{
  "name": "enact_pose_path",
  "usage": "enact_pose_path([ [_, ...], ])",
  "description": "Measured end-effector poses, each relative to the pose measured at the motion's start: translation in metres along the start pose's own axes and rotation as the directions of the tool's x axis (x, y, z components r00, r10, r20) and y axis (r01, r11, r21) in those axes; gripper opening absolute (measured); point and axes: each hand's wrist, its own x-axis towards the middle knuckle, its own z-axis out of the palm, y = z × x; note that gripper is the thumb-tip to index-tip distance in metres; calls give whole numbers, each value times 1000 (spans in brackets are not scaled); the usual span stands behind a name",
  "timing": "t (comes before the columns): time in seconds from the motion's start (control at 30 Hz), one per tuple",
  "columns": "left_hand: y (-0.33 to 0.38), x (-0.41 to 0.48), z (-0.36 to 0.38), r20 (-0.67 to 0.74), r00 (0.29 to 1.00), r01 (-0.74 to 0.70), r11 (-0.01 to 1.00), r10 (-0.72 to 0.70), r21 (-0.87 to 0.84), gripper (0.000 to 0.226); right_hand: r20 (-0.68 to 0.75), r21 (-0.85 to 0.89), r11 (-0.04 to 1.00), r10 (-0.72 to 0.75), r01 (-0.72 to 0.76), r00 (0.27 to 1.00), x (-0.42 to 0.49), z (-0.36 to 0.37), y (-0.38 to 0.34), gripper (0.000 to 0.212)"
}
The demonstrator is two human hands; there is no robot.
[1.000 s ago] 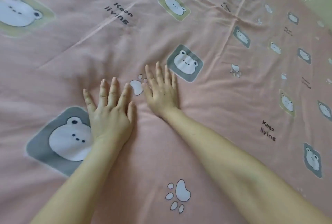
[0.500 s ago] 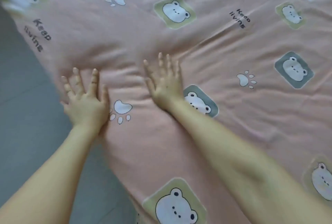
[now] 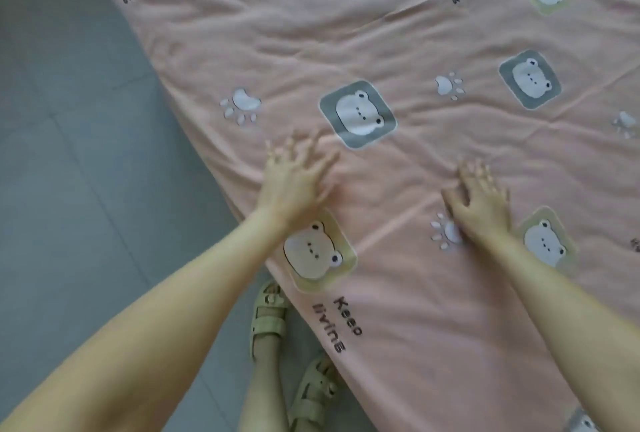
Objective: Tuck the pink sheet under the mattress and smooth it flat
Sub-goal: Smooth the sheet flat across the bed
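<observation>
Fingers (image 3: pixel 481 173) spread, my left hand (image 3: pixel 291 186) and right hand (image 3: pixel 481 205) pressed flat on the pink sheet (image 3: pixel 398 61) near its edge. I judged this the smoothing step; next, the creases (image 3: pixel 398 12) ahead needed sweeping outward.

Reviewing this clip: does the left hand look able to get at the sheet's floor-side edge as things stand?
Probably yes: the left hand rests on the pink sheet right beside that edge, with only bare fabric between them and nothing lying in the way.
</observation>
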Motion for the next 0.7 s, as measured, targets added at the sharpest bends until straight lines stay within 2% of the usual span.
enact_pose_path([
  [0.07, 34, -40, 42, 95, 991, -99, 995, 99, 5, 57, 57, -105, 993, -40, 46, 998, -59, 35, 15, 78],
  [0.1, 44, -63, 61, 96, 993, -65, 998, 66, -13, 57, 68, -126, 982, -132, 140, 989, -101, 58, 13, 70],
  [0.17, 56, -110, 86, 57, 995, 87, 989, -81, -116, 55, 89, -128, 926, -347, 356, 934, -186, 99, 2, 56],
  [0.2, 60, -129, 93, -2, 988, 151, 967, -154, -204, 53, 108, -120, 895, -419, 430, 901, -216, 110, -2, 53],
  [0.23, 63, -144, 94, -26, 968, 224, 905, -250, -361, 50, 128, -124, 866, -471, 485, 873, -233, 115, -3, 51],
  [0.27, 69, -154, 88, -12, 925, 310, 775, -379, -551, 48, 134, -137, 841, -507, 523, 851, -241, 116, -2, 49],
  [0.3, 75, -159, 83, 19, 838, 395, 582, -546, -711, 46, 128, -139, 823, -537, 551, 834, -243, 113, 0, 47],
  [0.33, 80, -161, 77, 89, 694, 464, 349, -714, -814, 42, 112, -128, 803, -572, 583, 813, -243, 107, 0, 46],
  [0.37, 80, -160, 75, 221, 544, 506, 107, -809, -856, 38, 89, -98, 771, -622, 629, 778, -241, 98, -2, 43],
  [0.4, 79, -156, 71, 379, 446, 508, -119, -811, -853, 32, 55, -72, 722, -686, 688, 725, -239, 90, -7, 41],
  [0.43, 76, -152, 70, 526, 422, 489, -303, -739, -818, 24, 24, -64, 662, -747, 746, 665, -235, 83, -15, 40],
  [0.47, 74, -148, 71, 615, 441, 489, -400, -653, -775, 18, -16, -69, 606, -795, 792, 607, -229, 77, -25, 39],
  [0.53, 73, -143, 67, 678, 481, 525, -437, -556, -730, 24, -118, -82, 543, -838, 836, 533, -211, 64, -54, 35],
  [0.6, 73, -144, 62, 712, 500, 527, -479, -492, -702, 26, -157, -118, 472, -878, 873, 453, -187, 58, -88, 35],
  [0.63, 72, -145, 62, 733, 510, 533, -504, -449, -680, 25, -126, -152, 420, -906, 895, 404, -175, 57, -102, 34],
  [0.7, 66, -147, 67, 749, 524, 550, -510, -406, -661, 22, 34, -240, 272, -957, 932, 288, -152, 60, -128, 37],
])
